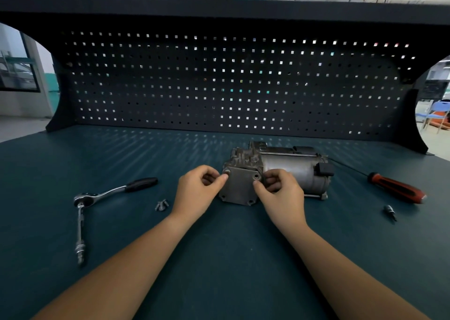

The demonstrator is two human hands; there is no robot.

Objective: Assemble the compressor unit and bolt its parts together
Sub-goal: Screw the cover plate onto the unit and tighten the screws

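A grey metal compressor unit (287,168) lies on the green bench, its square cover plate (239,185) facing me. My left hand (197,190) pinches a bolt (227,172) at the plate's upper left corner. At the upper right corner, my right hand (280,195) pinches a second bolt (257,176). The two lower corner holes of the plate show no bolts. Two loose bolts (161,205) lie on the mat left of my left hand.
A ratchet wrench with a long extension (97,197) lies at the left. At the right lie a red-and-black screwdriver (395,190) and a small socket bit (389,211). A dark pegboard (231,83) closes the back of the bench.
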